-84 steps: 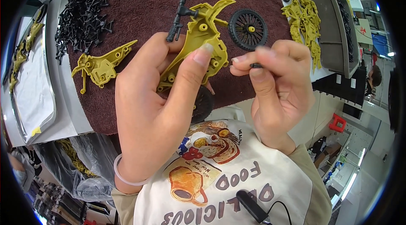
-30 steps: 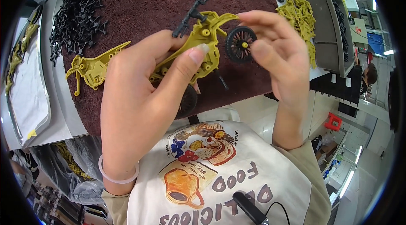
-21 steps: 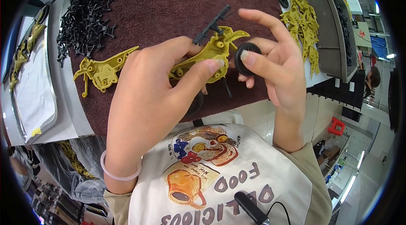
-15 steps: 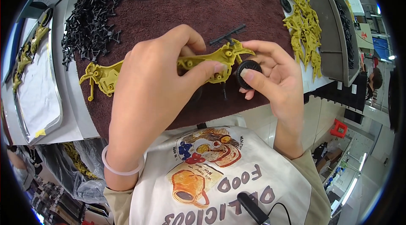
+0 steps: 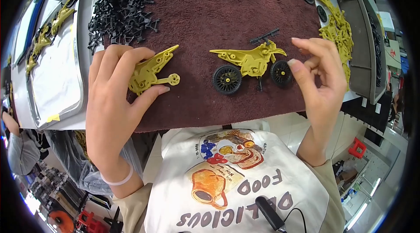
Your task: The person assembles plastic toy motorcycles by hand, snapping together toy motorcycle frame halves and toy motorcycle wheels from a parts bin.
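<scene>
Left of released yellow plastic 2-wheeled motorcycle half (image 5: 253,63), freed left hand (image 5: 113,85) pinches matching yellow shell (image 5: 146,72); right hand (image 5: 324,75) loosely curled, empty.

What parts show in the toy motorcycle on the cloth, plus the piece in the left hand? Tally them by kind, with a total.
Yellow body halves: 2, one of them in the left hand
Black spoked wheels: 2
Black handlebar: 1
Thin black strut under the body: 1
Total: 6
</scene>
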Tool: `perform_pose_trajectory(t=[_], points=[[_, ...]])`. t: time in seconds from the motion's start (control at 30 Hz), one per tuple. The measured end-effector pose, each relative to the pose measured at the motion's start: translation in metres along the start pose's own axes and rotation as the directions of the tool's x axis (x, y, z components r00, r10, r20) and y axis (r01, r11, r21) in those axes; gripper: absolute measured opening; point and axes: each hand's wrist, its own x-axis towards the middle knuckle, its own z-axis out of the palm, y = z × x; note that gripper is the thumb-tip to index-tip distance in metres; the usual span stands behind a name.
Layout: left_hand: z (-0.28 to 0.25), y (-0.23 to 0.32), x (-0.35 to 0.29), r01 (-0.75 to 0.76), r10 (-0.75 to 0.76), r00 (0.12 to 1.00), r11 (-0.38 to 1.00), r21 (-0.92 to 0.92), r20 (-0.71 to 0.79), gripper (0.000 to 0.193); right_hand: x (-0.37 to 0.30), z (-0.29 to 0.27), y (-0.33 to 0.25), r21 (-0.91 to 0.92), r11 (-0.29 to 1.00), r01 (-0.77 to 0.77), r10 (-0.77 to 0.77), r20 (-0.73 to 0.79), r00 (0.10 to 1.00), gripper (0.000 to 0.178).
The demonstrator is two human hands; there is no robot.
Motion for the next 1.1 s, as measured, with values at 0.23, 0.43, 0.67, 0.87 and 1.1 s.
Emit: perform_pose_trajectory(t=[0.23,0.43,0.67,0.87,1.1], points=[[0.011,0.041,-0.003,-0.152,-0.003,0.972,0.757,-0.636,-0.237,0.028,-0.006,-0.001,-0.021,0.399,0.915,-0.065,-0.054,0.28,0.958,0.05],[0.036,0.088,0.002,0.03,-0.221,0.974,-0.138,-0.99,0.06,0.028,-0.016,0.02,-0.043,0.719,0.581,-0.38,0.018,0.456,0.89,0.08],[0.035,0.079,0.007,0.069,0.07,0.991,0.477,-0.876,0.116,0.025,0.0,-0.003,-0.025,0.6,0.774,-0.201,0.02,0.294,0.956,0.086],[0.027,0.086,0.012,0.315,-0.06,0.946,0.407,-0.857,0.319,0.069,0.006,-0.005,-0.012,0.599,0.791,-0.126,-0.145,0.384,0.912,0.041],[0.029,0.078,0.015,0.348,0.014,0.934,0.19,-0.918,0.357,0.052,0.015,-0.011,0.002,0.672,0.704,-0.229,0.052,0.274,0.96,0.029]])
